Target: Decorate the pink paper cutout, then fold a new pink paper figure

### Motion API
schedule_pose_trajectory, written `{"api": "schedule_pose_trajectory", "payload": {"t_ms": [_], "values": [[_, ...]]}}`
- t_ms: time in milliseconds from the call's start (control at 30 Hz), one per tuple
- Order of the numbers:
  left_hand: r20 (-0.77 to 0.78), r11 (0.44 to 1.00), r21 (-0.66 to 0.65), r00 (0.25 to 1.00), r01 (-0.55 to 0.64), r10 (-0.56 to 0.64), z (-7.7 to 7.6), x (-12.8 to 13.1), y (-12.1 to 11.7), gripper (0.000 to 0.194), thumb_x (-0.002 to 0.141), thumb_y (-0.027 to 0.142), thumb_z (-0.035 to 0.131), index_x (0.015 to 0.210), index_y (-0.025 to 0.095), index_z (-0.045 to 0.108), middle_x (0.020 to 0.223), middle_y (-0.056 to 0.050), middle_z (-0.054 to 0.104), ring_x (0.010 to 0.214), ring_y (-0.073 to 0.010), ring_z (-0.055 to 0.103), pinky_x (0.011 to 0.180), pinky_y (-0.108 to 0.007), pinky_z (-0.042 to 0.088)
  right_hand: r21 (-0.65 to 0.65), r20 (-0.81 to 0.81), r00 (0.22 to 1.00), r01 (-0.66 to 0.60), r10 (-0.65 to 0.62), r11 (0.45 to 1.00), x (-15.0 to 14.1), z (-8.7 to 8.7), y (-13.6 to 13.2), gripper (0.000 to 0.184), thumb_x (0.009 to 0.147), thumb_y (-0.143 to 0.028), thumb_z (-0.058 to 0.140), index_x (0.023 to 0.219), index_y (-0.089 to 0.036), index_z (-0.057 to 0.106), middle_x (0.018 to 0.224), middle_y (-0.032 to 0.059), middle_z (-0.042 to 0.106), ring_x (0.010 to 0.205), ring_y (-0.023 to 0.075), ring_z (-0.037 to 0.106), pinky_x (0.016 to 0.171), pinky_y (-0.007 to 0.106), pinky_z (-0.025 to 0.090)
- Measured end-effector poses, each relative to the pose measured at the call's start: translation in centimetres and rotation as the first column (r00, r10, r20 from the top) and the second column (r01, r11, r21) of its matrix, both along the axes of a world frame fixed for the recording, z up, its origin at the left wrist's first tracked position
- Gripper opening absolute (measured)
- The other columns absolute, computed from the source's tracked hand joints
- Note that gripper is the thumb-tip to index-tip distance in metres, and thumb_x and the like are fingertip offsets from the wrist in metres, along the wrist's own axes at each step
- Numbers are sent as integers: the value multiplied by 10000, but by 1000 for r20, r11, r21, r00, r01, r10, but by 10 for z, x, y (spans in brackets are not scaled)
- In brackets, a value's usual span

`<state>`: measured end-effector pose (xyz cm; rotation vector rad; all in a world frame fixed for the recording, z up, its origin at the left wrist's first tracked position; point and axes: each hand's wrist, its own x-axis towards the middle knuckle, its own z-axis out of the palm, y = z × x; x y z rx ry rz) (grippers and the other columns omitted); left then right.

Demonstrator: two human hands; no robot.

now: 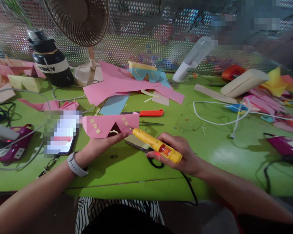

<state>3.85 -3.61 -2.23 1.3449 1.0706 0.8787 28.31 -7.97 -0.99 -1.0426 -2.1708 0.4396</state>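
My left hand [104, 143] grips a folded pink paper piece [102, 125] from below, thumb along its lower edge and the other fingers mostly hidden behind it. The piece has a triangular notch and small pale-yellow squares on either side of it. In my right hand [178, 149] is a yellow glue gun [156, 144] with a red glow at its side and a black cord. Its metal tip points left and meets or nearly meets the pink paper's right part; contact is unclear. Beneath the right hand lie black-handled scissors [157, 164], partly covered.
A red-handled cutter [151, 112] lies just beyond the pink piece. Pink paper sheets [127, 86] spread farther back. On the left are a phone [63, 133], a purple power strip [12, 146] and a dark bottle [52, 65]. A white cable [210, 122] loops across the right.
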Motion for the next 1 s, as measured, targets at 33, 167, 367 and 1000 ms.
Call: {"api": "schedule_pose_trajectory", "payload": {"t_ms": [33,167,367,1000], "values": [[-1,1000,-4,1000,3,-3,0,0,0,317,747,419,796,953,187,732,967,-95,721,929,-264,659,856,-392,511,2,-1,1000,1,-1,1000,0,0,0,275,855,-390,703,811,-233,483,543,-82,488,421,78,378,403,233,274],[17,1000,-8,1000,3,-2,-3,0,0,298,750,398,796,952,186,737,953,-94,718,924,-263,657,859,-393,509,-2,7,1000,-5,5,1000,1,0,0,269,862,-384,699,814,-234,482,544,-82,486,420,80,382,404,238,272],[2,1000,4,1000,9,-9,-3,-1,1,287,753,380,792,964,194,738,968,-89,722,925,-258,657,881,-400,507,17,11,1000,-1,1,1000,1,-2,0,274,874,-383,688,814,-232,468,543,-89,476,414,76,381,398,234,272],[292,975,-116,932,-188,214,-17,-6,14,273,704,266,836,929,183,706,1065,-78,712,1007,-241,655,907,-358,511,122,260,928,243,-268,962,37,9,20,324,828,-527,678,917,-229,588,703,19,638,536,149,527,506,291,378]]}}
